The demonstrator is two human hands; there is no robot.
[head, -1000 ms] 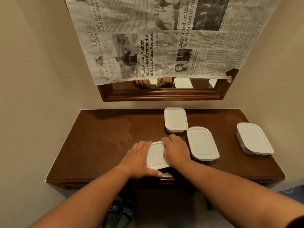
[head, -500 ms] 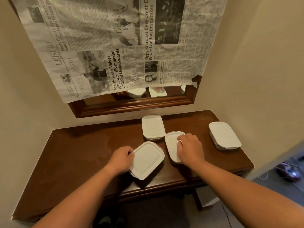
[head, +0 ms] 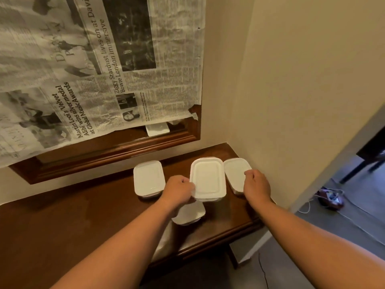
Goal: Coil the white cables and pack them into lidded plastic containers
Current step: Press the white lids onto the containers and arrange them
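Four white lidded plastic containers are on or over the dark wooden table (head: 62, 226). My left hand (head: 179, 189) grips the left edge of one container (head: 208, 178) and holds it lifted above the table. Beneath it, a second container (head: 188, 214) rests on the table, partly hidden. A third container (head: 148, 178) sits to the left, near the wall. My right hand (head: 257, 186) is curled over the near corner of the far-right container (head: 235, 173). All lids are on; no cable shows on the table.
A wood-framed mirror (head: 116, 151) covered with newspaper (head: 93, 69) hangs behind the table. The side wall (head: 302, 90) stands close on the right. On the floor at right lie a red device (head: 331, 198) and a white cable (head: 308, 208).
My left hand has lifted its container up and to the right, over the middle one. My right hand has left the middle container and moved onto the far-right one. The view swung left.
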